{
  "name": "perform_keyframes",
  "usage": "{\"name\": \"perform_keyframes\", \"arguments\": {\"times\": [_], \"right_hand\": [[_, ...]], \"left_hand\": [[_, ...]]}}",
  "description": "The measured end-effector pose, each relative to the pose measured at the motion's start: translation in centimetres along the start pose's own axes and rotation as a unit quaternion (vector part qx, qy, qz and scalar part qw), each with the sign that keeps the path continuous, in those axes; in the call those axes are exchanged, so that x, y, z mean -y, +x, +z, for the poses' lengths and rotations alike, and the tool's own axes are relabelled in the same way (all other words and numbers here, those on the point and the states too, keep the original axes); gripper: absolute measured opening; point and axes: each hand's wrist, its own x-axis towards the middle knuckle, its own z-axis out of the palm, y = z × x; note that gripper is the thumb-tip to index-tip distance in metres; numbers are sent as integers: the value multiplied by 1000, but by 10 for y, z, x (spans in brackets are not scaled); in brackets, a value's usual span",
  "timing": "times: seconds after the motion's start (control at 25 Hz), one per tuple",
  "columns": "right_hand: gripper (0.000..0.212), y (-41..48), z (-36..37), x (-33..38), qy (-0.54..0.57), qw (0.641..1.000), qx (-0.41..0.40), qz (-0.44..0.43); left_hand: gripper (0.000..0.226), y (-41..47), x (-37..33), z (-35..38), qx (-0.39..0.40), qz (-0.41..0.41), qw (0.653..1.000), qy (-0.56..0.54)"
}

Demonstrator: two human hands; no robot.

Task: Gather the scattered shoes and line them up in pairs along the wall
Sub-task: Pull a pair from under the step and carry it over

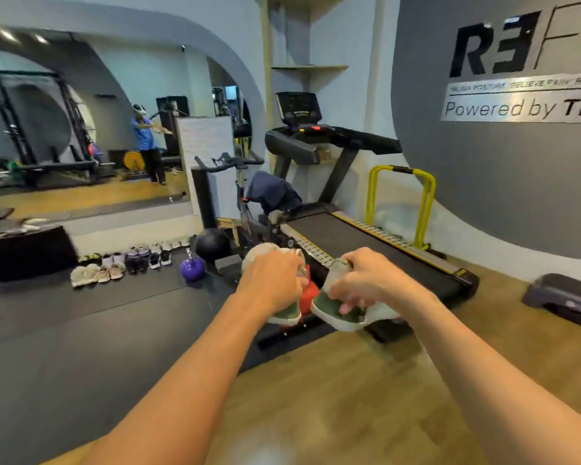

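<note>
I hold a pair of pale grey-green sneakers up in front of me, one in each hand. My left hand grips the left sneaker over its top. My right hand grips the right sneaker, fingers curled round its collar. Both shoes hang in the air above the end of the treadmill. Along the wall under the mirror, several shoes stand in a row of pairs, from beige ones at the near left to white ones at the far right.
A treadmill stands straight ahead, with a red kettlebell behind the held shoes. A purple kettlebell, a black ball and an exercise bike crowd the row's right end. A grey step platform lies at the right.
</note>
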Motion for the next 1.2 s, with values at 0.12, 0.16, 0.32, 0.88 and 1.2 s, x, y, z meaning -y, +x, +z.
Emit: {"name": "perform_keyframes", "arguments": {"times": [0.12,0.16,0.32,0.88,1.2], "right_hand": [[25,77,61,24,-217,968,-19,-125],[24,95,76,32,-278,946,-33,-163],[25,182,139,78,-353,900,4,-255],[30,448,374,280,-277,898,127,-318],[21,626,496,373,-246,908,129,-313]], "left_hand": [[21,10,48,41,93,12,988,119],[21,14,62,50,120,17,981,150],[23,32,157,67,161,-62,968,183],[19,45,551,110,57,-351,935,8],[24,108,755,157,41,-314,948,22]]}}
